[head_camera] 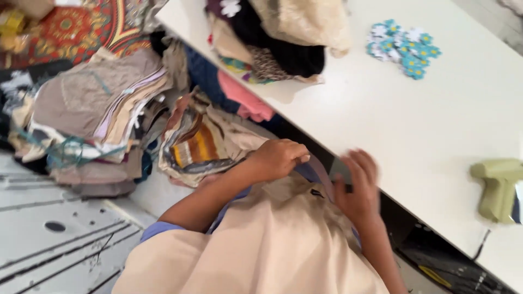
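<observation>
My left hand [278, 158] is closed on one end of a narrow grey-lavender fabric strip [321, 177], just below the edge of the white table [436, 114]. My right hand [357, 188] is blurred; its fingers grip the strip's other end, next to a dark grey piece at the table edge. A large beige cloth [272, 245] lies over my lap, beneath both hands. The strip runs across the top of that cloth.
On the table lie a cluster of blue and white flower-shaped pieces [403, 46], a pile of mixed fabrics [278, 38] and a pale green gun-shaped tool [498, 188]. Stacks of folded cloth [92, 109] and a striped brown fabric [199, 144] sit on the floor to the left.
</observation>
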